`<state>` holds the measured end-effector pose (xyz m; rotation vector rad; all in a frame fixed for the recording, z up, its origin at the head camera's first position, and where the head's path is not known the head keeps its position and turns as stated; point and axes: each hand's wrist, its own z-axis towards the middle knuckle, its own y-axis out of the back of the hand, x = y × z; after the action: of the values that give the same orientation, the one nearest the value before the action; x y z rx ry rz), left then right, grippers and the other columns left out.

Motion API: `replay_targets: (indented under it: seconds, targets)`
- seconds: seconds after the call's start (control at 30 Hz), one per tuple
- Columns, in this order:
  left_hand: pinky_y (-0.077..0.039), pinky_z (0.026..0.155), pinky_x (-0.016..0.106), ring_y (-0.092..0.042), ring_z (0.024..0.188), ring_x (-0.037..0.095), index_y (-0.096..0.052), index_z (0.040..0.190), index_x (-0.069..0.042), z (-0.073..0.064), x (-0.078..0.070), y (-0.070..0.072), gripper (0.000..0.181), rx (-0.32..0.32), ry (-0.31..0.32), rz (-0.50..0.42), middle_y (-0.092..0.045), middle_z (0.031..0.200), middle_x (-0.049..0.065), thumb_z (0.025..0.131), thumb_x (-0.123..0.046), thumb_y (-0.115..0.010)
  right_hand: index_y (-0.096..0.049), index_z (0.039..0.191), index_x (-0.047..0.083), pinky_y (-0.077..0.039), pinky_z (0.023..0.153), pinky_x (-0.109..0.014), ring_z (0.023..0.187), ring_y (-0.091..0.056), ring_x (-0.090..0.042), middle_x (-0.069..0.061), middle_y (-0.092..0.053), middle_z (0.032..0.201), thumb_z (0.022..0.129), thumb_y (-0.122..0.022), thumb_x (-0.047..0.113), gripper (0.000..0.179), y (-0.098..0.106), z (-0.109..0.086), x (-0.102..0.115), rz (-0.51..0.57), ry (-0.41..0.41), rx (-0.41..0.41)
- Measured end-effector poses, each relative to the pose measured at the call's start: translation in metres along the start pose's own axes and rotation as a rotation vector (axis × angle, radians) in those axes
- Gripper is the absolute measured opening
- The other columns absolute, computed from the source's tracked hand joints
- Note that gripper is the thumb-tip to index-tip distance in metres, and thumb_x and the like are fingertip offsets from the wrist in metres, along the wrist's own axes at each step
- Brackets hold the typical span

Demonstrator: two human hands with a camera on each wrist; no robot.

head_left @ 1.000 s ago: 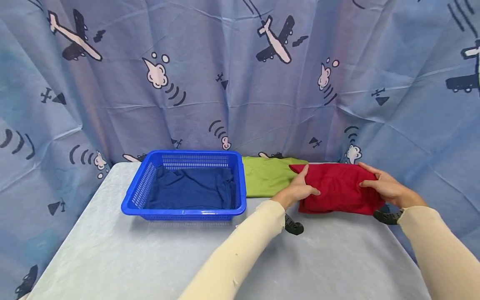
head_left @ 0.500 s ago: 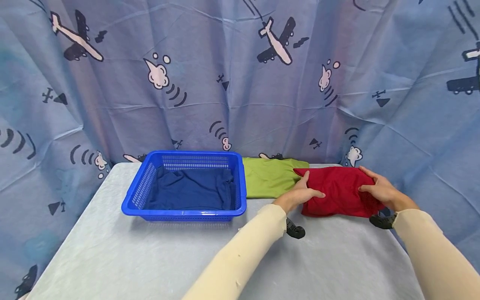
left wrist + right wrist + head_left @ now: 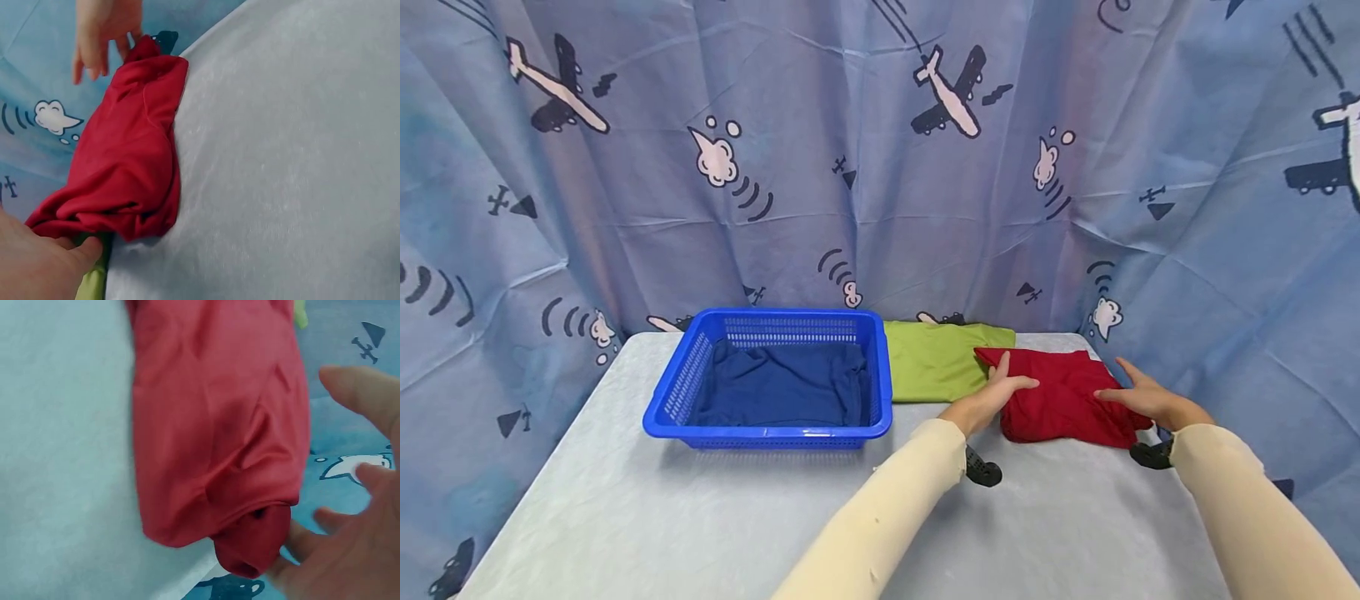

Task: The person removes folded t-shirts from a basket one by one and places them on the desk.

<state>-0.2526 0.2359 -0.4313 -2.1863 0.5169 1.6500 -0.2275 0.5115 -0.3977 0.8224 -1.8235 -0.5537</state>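
Observation:
A folded red garment [image 3: 1060, 400] lies on the right side of the table, its far left corner overlapping a folded green cloth [image 3: 932, 362]. My left hand [image 3: 988, 400] is at the garment's left end, thumb extended and fingers right at the edge. In the left wrist view the left hand [image 3: 37, 265] touches the red fabric [image 3: 134, 131] with its fingers partly hidden. At the other end my right hand [image 3: 1150, 404] has spread fingers. The right wrist view shows this hand [image 3: 369, 537] beside a small bunched flap [image 3: 253, 540] of the garment, gripping nothing.
A blue plastic basket [image 3: 767, 432] stands on the left of the white-covered table [image 3: 700, 517], holding folded dark blue cloth [image 3: 782, 383]. A blue curtain [image 3: 805, 167] printed with planes hangs behind the table. The garment's right end lies near the table's right edge.
The red garment has come down and lies flatter on the table. My right hand has let go of its right end and opened. My left hand has shifted slightly, still at the left end.

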Motion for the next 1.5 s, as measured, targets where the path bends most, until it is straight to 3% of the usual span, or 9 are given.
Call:
replay_targets:
  seconds: [0.17,0.4,0.6,0.77,0.9,1.17,1.33,1.43,1.5]
  targets:
    - [-0.018,0.127,0.054,-0.011,0.159,0.024,-0.016,0.164,-0.027,0.001,0.002,0.011,0.085,-0.007,-0.001,0.017,-0.011,0.171,0.005,0.091,-0.037,-0.060,0.013,0.153,-0.011,-0.018,0.113,-0.077,0.141,0.001,-0.066,-0.046,0.009,0.154,0.100,-0.053,0.039,0.099,-0.001,0.005,0.000,-0.038,-0.042,0.046]
    - [-0.032,0.121,0.055,-0.028,0.154,0.025,-0.017,0.164,-0.026,-0.007,0.003,0.031,0.083,-0.006,0.001,0.022,-0.021,0.169,0.002,0.094,-0.040,-0.060,-0.006,0.153,-0.015,-0.029,0.111,-0.073,0.137,-0.016,-0.067,-0.050,-0.008,0.150,0.103,-0.052,0.035,0.084,-0.002,0.003,0.007,-0.117,-0.003,-0.070]
    - [-0.032,0.122,0.051,-0.036,0.150,0.026,-0.025,0.162,-0.024,-0.017,0.001,0.047,0.076,-0.059,-0.006,0.147,-0.030,0.167,0.003,0.096,-0.040,-0.060,-0.017,0.152,-0.014,-0.032,0.109,-0.072,0.138,-0.021,-0.065,-0.049,-0.016,0.151,0.106,-0.044,0.037,0.074,-0.004,-0.002,0.017,-0.101,0.056,-0.163]
    - [-0.031,0.123,0.048,-0.039,0.149,0.029,-0.034,0.159,-0.013,-0.026,0.000,0.053,0.068,-0.078,-0.079,0.214,-0.037,0.163,0.011,0.097,-0.028,-0.061,-0.022,0.153,-0.011,-0.032,0.108,-0.074,0.139,-0.021,-0.064,-0.047,-0.020,0.151,0.107,-0.043,0.038,0.071,-0.011,-0.009,0.028,-0.089,0.098,-0.186]
    - [-0.039,0.118,0.045,-0.041,0.147,0.029,-0.045,0.151,-0.009,-0.034,-0.002,0.055,0.056,-0.096,-0.093,0.278,-0.044,0.158,0.015,0.099,-0.023,-0.060,-0.025,0.153,-0.011,-0.033,0.107,-0.073,0.138,-0.024,-0.062,-0.045,-0.025,0.151,0.107,-0.045,0.036,0.068,-0.020,-0.014,0.037,-0.075,0.145,-0.183]
    - [-0.053,0.099,0.036,-0.059,0.128,0.025,-0.064,0.132,-0.011,-0.054,-0.012,0.058,0.033,-0.074,-0.117,0.346,-0.062,0.139,0.013,0.100,-0.019,-0.060,-0.030,0.152,-0.009,-0.054,0.097,-0.058,0.127,-0.049,-0.053,-0.041,-0.041,0.145,0.107,-0.047,0.031,0.062,-0.034,-0.019,0.055,-0.085,0.249,-0.150]
    - [-0.052,0.089,0.025,-0.063,0.119,0.019,-0.068,0.125,-0.010,-0.065,-0.017,0.059,0.028,-0.039,-0.179,0.392,-0.068,0.128,0.009,0.099,-0.019,-0.061,-0.037,0.149,-0.008,-0.059,0.084,-0.034,0.114,-0.064,-0.030,-0.037,-0.051,0.140,0.106,-0.050,0.026,0.057,-0.039,-0.026,0.070,-0.100,0.324,-0.165]
    - [-0.052,0.086,0.024,-0.064,0.117,0.020,-0.068,0.124,-0.009,-0.072,-0.018,0.064,0.027,-0.013,-0.197,0.390,-0.069,0.127,0.009,0.100,-0.019,-0.059,-0.039,0.149,-0.008,-0.058,0.080,-0.029,0.113,-0.065,-0.028,-0.036,-0.053,0.139,0.106,-0.051,0.026,0.056,-0.045,-0.029,0.081,-0.098,0.356,-0.154]
    - [-0.053,0.086,0.024,-0.066,0.115,0.022,-0.067,0.125,-0.008,-0.078,-0.018,0.070,0.027,0.001,-0.209,0.382,-0.069,0.127,0.010,0.101,-0.016,-0.058,-0.039,0.149,-0.007,-0.058,0.082,-0.030,0.116,-0.064,-0.035,-0.035,-0.052,0.140,0.106,-0.052,0.026,0.056,-0.050,-0.031,0.087,-0.089,0.370,-0.136]
